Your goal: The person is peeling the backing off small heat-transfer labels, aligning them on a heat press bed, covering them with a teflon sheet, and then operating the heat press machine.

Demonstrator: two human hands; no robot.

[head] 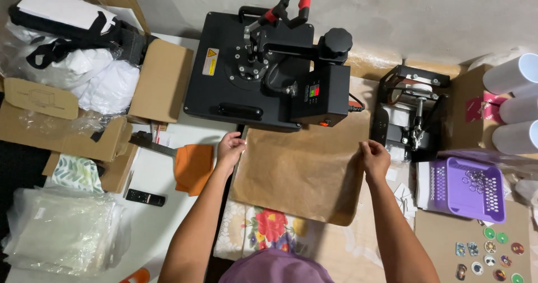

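A sheet of brown paper (300, 168) lies flat on the lower plate under the black heat press (263, 70), whose top plate is swung to the left with the red-handled lever raised. My left hand (231, 148) pinches the paper's far left corner. My right hand (374, 157) grips its right edge near the far corner. A floral cloth (263, 230) shows below the paper's near edge.
Cardboard boxes (162, 81) and bagged white fabric (84, 64) crowd the left. An orange cloth (193, 168), a remote (144, 198) and plastic bags (61, 230) lie nearer. Right: a small mug press (412, 112), white mugs (515, 103), a purple basket (468, 188), several round badges (487, 255).
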